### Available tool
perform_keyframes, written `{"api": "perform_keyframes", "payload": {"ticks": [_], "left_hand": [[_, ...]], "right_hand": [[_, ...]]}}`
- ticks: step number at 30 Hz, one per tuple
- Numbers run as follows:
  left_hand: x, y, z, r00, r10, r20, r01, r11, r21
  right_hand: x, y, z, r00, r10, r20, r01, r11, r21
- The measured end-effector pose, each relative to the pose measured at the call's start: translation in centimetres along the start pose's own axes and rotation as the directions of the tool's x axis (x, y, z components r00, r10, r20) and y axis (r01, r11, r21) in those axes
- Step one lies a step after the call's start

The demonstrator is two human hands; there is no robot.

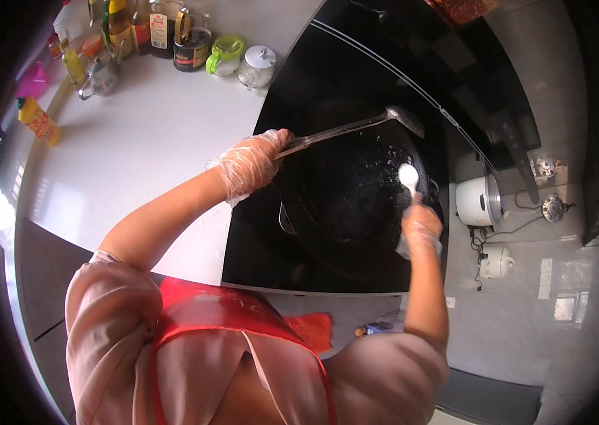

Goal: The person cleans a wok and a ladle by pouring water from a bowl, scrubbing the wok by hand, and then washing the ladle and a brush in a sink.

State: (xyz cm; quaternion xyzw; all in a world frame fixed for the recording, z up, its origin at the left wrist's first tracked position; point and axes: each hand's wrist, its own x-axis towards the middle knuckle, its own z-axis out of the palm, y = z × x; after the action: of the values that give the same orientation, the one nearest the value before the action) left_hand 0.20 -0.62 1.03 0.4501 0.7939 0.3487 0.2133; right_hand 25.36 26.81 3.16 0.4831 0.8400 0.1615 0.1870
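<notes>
My left hand (253, 163), in a clear plastic glove, is closed around the handle of a metal ladle (404, 121). The ladle reaches to the right, its head at the far side of a dark wok (342, 212) on the black cooktop (259, 255). Wet, shiny specks show on the wok's inner wall. At the wok's right side, my right hand (421, 226), also gloved, grips a small white spoon (408, 175). The spoon's bowl points away from me over the wok; whether it carries anything white I cannot tell.
Left of the cooktop runs a white counter (135, 143). Along its back stand sauce bottles (159, 32), a green-lidded jar (225, 53) and a glass jar (256, 66). A yellow bottle (39, 121) stands far left. A white rice cooker (475, 201) and cords are at right, below the range hood (416, 69).
</notes>
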Motion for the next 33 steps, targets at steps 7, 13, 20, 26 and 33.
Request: {"api": "perform_keyframes", "payload": {"ticks": [7,13,20,26,33], "left_hand": [[0.1,-0.8,0.1,1.0,0.002,-0.025,-0.003,1.0,-0.021],[0.1,0.3,-0.1,1.0,0.007,-0.003,-0.007,1.0,0.007],[-0.3,-0.9,0.7,0.996,0.056,-0.07,-0.057,0.998,-0.011],[0.1,-0.5,0.5,0.998,0.035,-0.06,-0.035,0.999,0.016],[0.4,-1.4,1.0,0.99,0.104,-0.09,-0.102,0.994,0.03]], "right_hand": [[-11.4,2.5,-5.0,0.928,-0.202,0.313,0.148,0.971,0.185],[-5.3,-0.3,-0.9,0.975,-0.2,0.095,0.162,0.937,0.309],[-5.8,-1.4,-0.6,0.943,-0.141,0.302,-0.026,0.872,0.489],[2.9,-6.7,3.2,0.991,-0.073,-0.114,0.127,0.8,0.587],[1.1,-14.5,1.2,0.891,-0.441,-0.104,0.04,-0.153,0.987]]}}
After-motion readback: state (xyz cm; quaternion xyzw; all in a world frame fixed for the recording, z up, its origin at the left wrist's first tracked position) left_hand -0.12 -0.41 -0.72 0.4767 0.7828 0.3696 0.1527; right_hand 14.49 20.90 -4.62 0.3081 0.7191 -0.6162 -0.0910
